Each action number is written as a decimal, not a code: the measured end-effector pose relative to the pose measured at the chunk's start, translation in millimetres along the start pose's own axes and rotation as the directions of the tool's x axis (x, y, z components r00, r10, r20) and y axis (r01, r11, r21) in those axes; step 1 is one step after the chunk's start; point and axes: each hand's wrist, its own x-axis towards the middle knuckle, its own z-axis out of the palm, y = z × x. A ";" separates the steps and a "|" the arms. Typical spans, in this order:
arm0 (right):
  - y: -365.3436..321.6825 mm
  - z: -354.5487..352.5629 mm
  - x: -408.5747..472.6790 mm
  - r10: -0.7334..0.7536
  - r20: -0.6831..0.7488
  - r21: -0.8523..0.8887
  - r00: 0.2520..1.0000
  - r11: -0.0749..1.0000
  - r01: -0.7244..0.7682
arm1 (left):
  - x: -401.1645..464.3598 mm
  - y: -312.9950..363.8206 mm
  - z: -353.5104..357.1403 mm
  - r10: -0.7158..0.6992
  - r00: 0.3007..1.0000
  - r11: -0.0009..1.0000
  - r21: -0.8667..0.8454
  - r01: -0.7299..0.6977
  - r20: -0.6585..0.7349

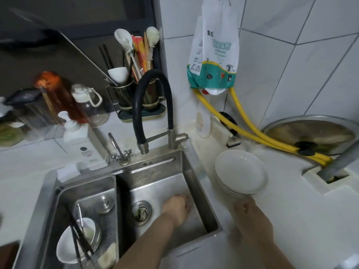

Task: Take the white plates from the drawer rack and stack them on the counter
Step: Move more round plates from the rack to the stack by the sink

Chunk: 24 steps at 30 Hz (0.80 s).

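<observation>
Nearest the camera, two bare forearms reach forward over a stainless sink (202, 191) set into a white table (303, 220). The left hand (177, 209) hangs down inside the main basin, just beside the round drain (140, 212); it holds nothing, but it is blurred and whether its fingers are curled or spread cannot be told. The right hand (250, 214) lies over the table to the right of the sink, its fingers (245, 202) reaching the near rim of the stack of white plates (240, 172); whether they pinch the rim or only touch it cannot be told. The stack stands on the table just beside the sink's right edge, several plates deep, the top one facing up. In the smaller left basin a perforated metal tray (108, 216) carries a white bowl (67, 247), dark tongs (81, 241) and a lid knob. Behind the sink stands a tap with a black arched hose (153, 90), and to its left a white soap dispenser (81, 144). Farther back are a utensil holder (134, 94) with brushes and chopsticks, an orange-capped bottle (52, 94) and a clear jug (91, 105). On the tiled wall hangs a printed plastic bag (215, 53), with yellow hoses (223, 121) running down toward a metal lid (310, 133) leaning at the right.
</observation>
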 end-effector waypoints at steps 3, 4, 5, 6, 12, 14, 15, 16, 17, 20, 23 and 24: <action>-19.4 16.4 -17.2 -0.140 0.034 -0.141 0.990 0.980 0.143 | -22.6 -24.9 3.1 -0.029 1.000 1.000 0.009 0.029 -0.010; -28.1 22.0 -23.5 -0.187 0.043 -0.182 0.982 0.964 0.191 | -31.6 -34.1 2.5 -0.043 0.999 0.999 0.014 0.044 -0.019; -38.2 28.2 -30.2 -0.242 0.054 -0.210 0.969 0.946 0.248 | -41.1 -43.8 1.2 -0.059 0.998 0.998 0.018 0.059 -0.031; -49.1 35.0 -37.8 -0.291 0.077 -0.236 0.954 0.924 0.301 | -51.3 -54.1 -0.5 -0.073 0.996 0.997 0.018 0.074 -0.044; -116.4 85.6 -97.8 -0.510 0.225 -0.346 0.830 0.754 0.558 | -130.4 -131.3 -12.6 -0.207 0.970 0.978 0.009 0.210 -0.128; -142.6 102.9 -128.9 -0.676 0.220 -0.351 0.703 0.618 0.704 | -160.2 -159.7 -14.3 -0.255 0.956 0.966 -0.002 0.257 -0.145; -154.7 112.0 -143.1 -0.746 0.200 -0.367 0.636 0.544 0.754 | -175.3 -173.5 -14.5 -0.286 0.947 0.958 -0.013 0.288 -0.148; -164.9 121.7 -157.4 -0.759 0.218 -0.372 0.613 0.516 0.771 | -190.4 -187.3 -13.9 -0.320 0.935 0.947 -0.029 0.320 -0.151; -174.7 132.6 -170.9 -0.759 0.263 -0.342 0.595 0.503 0.794 | -205.6 -200.9 -12.7 -0.352 0.922 0.936 -0.049 0.349 -0.160; -196.8 172.7 -208.5 -0.701 0.357 -0.217 0.617 0.580 0.785 | -252.0 -238.1 -5.0 -0.420 0.888 0.908 -0.093 0.410 -0.187; -216.3 201.1 -253.4 -0.763 0.406 -0.146 0.502 0.488 0.860 | -298.3 -271.7 6.5 -0.494 0.846 0.869 -0.145 0.473 -0.202; -221.8 210.0 -268.0 -0.774 0.423 -0.136 0.471 0.460 0.877 | -313.1 -281.6 10.6 -0.516 0.831 0.856 -0.169 0.489 -0.209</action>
